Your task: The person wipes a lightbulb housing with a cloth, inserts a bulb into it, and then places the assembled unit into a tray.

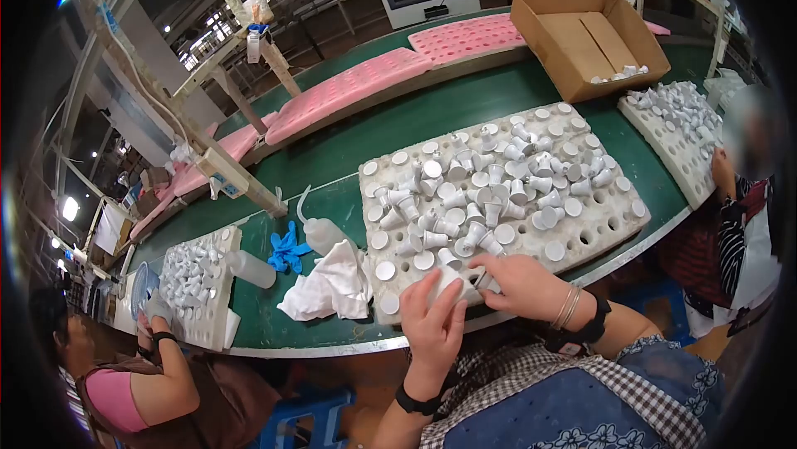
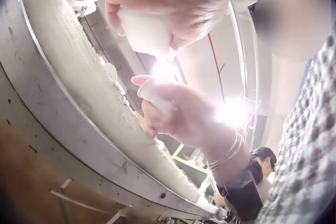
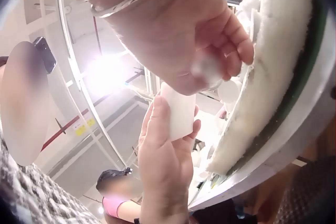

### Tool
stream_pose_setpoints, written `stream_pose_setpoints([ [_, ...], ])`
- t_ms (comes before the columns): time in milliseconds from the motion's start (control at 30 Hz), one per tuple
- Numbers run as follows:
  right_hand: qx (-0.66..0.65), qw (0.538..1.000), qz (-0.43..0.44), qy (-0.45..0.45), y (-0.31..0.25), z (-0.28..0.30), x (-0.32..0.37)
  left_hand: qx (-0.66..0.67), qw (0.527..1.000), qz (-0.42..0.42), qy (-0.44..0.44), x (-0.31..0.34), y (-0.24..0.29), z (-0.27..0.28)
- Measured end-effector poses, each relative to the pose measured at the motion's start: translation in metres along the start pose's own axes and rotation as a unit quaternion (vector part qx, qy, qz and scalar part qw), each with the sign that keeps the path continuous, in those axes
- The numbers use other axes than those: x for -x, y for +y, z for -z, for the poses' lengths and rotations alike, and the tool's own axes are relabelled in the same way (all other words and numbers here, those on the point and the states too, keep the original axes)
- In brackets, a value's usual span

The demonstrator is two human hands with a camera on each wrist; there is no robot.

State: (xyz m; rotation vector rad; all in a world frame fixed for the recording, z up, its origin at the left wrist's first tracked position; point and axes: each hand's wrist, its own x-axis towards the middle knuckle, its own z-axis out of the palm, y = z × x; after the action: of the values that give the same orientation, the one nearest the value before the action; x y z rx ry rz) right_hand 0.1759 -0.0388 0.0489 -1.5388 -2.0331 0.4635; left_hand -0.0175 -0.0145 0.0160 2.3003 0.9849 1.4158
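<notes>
My left hand [image 1: 433, 328] grips a smooth white sponge-like block [image 3: 180, 113], thumb on one face and fingers round the other side. Just right of it, my right hand [image 1: 527, 289] holds a small white cup-shaped piece [image 2: 156, 96] in its curled fingers, partly hidden by them. Both hands are close together over the near edge of a pale foam board [image 1: 598, 237] with round holes. Many similar white pieces [image 1: 498, 191] with round flat ends lie heaped on the board, and some sit in its holes.
Left of the board are a crumpled white cloth [image 1: 328, 287], a squeeze bottle [image 1: 324, 235], blue gloves [image 1: 287, 248] and another white bottle [image 1: 251, 269]. A cardboard box [image 1: 589, 42] stands at the back right. Pink foam boards [image 1: 349, 93] line the far side. People work at both sides.
</notes>
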Motion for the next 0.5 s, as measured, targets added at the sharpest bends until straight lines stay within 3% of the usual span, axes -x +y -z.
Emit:
stream_pose_setpoints([
  [33, 0.015, 0.998, -0.05, -0.034, -0.004, 0.003, 0.0, -0.002, 1.0, 0.002, 0.0, 0.001, 0.001, -0.001],
  [167, -0.001, 0.998, -0.056, 0.011, 0.0, 0.002, 0.0, -0.004, 1.0, 0.0, 0.001, -0.003, 0.001, -0.003],
  [233, -0.058, 0.996, 0.037, 0.049, 0.005, 0.002, 0.0, -0.003, 1.0, 0.002, -0.003, -0.004, 0.0, -0.003],
  [367, -0.032, 0.999, 0.023, 0.023, 0.006, 0.005, 0.003, -0.004, 1.0, 0.013, 0.001, -0.001, -0.003, -0.003],
  [433, 0.057, 0.998, 0.039, 0.0, 0.009, 0.0, 0.005, 0.001, 1.0, 0.028, 0.0, 0.0, -0.003, -0.003],
  [500, 0.046, 0.995, 0.081, 0.037, 0.012, -0.003, 0.004, -0.003, 1.0, 0.029, 0.002, 0.001, -0.005, -0.002],
])
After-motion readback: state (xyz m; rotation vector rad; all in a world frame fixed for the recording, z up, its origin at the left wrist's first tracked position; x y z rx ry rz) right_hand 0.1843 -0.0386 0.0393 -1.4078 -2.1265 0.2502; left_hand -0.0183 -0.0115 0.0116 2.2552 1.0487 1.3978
